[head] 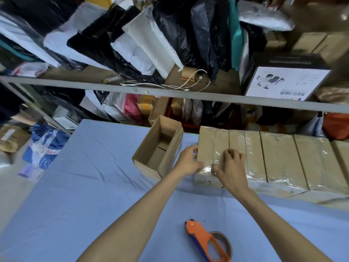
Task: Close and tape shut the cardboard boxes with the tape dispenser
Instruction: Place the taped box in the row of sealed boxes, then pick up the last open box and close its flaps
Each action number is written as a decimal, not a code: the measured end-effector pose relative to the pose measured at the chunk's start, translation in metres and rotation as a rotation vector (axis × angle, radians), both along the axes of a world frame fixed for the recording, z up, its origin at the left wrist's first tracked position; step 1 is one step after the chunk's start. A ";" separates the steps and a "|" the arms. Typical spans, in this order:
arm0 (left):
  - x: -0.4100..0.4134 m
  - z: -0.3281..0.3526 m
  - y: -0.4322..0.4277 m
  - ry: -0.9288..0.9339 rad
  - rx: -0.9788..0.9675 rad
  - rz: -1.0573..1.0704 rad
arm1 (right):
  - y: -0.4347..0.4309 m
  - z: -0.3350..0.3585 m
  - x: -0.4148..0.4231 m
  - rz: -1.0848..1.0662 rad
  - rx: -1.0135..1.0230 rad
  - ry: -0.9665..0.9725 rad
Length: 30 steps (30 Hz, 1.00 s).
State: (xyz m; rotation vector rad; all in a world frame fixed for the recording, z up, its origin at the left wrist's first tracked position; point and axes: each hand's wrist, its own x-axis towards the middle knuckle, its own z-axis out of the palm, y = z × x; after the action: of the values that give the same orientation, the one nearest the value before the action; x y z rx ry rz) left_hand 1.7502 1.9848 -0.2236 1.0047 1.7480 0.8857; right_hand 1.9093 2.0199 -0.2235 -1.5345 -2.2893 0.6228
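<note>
A closed cardboard box (211, 144) with clear tape along its top seam lies at the left end of a row of taped boxes (279, 157) on the blue table. My left hand (188, 160) grips its left near corner, thumb on the tape end. My right hand (231, 167) rests curled on the box top, fingertips pressing the tape by the near edge. An open empty cardboard box (160, 146) stands just left of my left hand. The orange tape dispenser (207, 241) with its tape roll lies on the table near me, between my forearms, untouched.
The blue table cover (85, 186) spreads wide to the left and front. Behind the table, a grey metal shelf rail (132, 87) carries plastic mailer bags, a white cable and a white printed carton (283, 82). More bags and cartons fill the lower shelf.
</note>
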 end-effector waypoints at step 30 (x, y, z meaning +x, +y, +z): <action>-0.117 0.052 -0.124 0.616 -0.267 0.284 | -0.071 0.042 -0.070 0.178 -0.192 0.300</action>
State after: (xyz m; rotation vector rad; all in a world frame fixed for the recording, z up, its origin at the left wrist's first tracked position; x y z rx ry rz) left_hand 1.6331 1.8611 -0.1715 0.9176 2.5008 0.5078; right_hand 1.8395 1.9491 -0.1812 -1.2211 -2.1983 1.0698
